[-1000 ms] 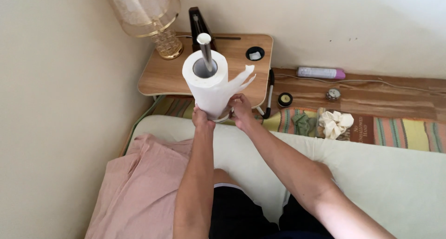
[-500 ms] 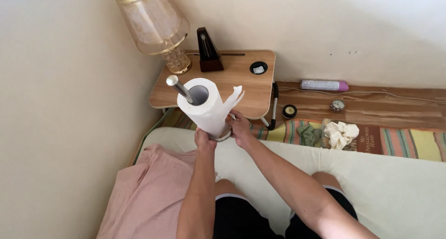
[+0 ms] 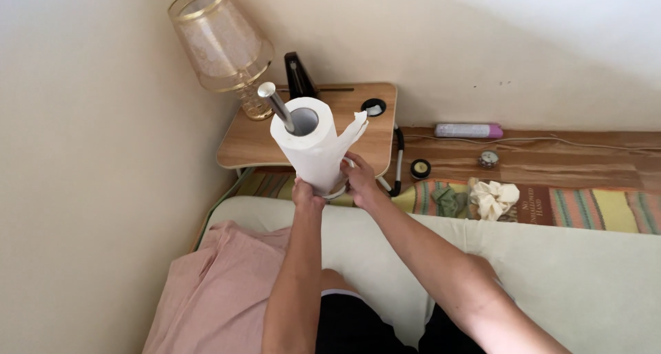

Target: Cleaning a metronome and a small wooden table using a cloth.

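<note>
1. Towel roll (image 3: 313,147), white, on a holder with a metal rod (image 3: 276,106); held tilted in the air above the mattress edge (image 3: 385,223), in front of the small table (image 3: 358,130).
2. Left hand (image 3: 306,192): fingers closed around the roll's lower end.
3. Right hand (image 3: 359,178): fingers closed on the roll's side, near the loose sheet (image 3: 352,135).
4. Lamp (image 3: 224,44) is seen on the table, beside a dark metronome (image 3: 298,75).

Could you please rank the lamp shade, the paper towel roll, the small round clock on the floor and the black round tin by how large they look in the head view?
1. Lamp shade and paper towel roll: similar; the roll is nearer the camera, so unsure.
2. Black round tin and small round clock: much smaller, alike.
</note>
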